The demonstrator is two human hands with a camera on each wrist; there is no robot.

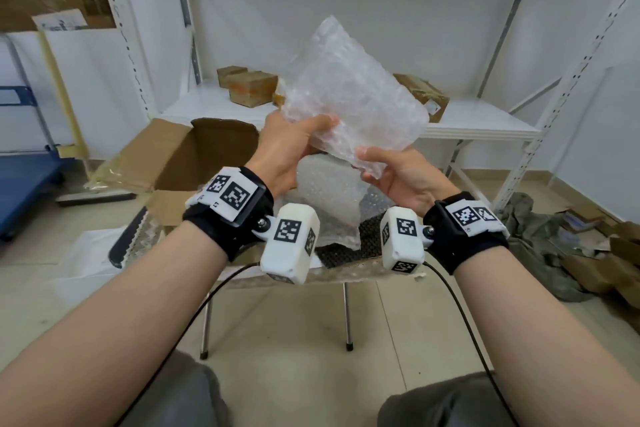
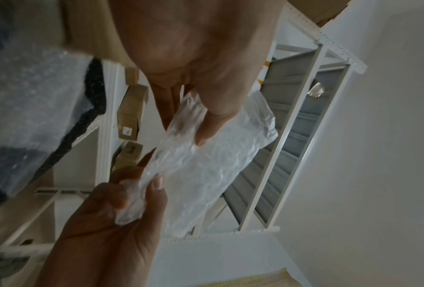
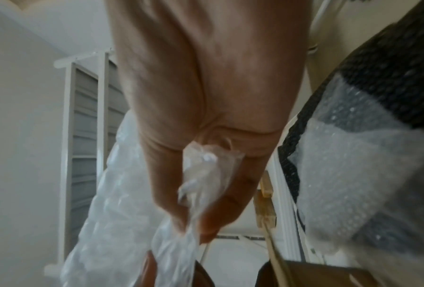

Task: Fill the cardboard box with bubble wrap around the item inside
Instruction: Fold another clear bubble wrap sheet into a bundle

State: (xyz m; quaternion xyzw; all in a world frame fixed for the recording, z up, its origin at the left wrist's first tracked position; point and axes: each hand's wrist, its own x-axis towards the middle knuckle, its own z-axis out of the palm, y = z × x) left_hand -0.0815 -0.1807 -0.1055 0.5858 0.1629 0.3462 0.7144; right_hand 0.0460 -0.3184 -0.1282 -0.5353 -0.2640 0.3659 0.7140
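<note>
A folded sheet of clear bubble wrap (image 1: 349, 94) (image 2: 213, 169) (image 3: 122, 209) is held up in the air in front of me by both hands. My left hand (image 1: 294, 142) (image 2: 196, 108) pinches its left edge between thumb and fingers. My right hand (image 1: 391, 170) (image 2: 122, 202) (image 3: 196, 203) grips its lower corner, which is bunched in the fingers. Below and to the left stands the open cardboard box (image 1: 194, 156) with its flaps up. What lies inside the box is hidden from view.
More bubble wrap (image 1: 329, 198) lies on a black mesh chair seat (image 1: 349, 246) under my hands. A white metal shelf (image 1: 478, 121) behind carries small cardboard boxes (image 1: 249, 87). Flattened cardboard and cloth (image 1: 568, 253) litter the floor at right. A blue cart (image 1: 24, 177) stands at left.
</note>
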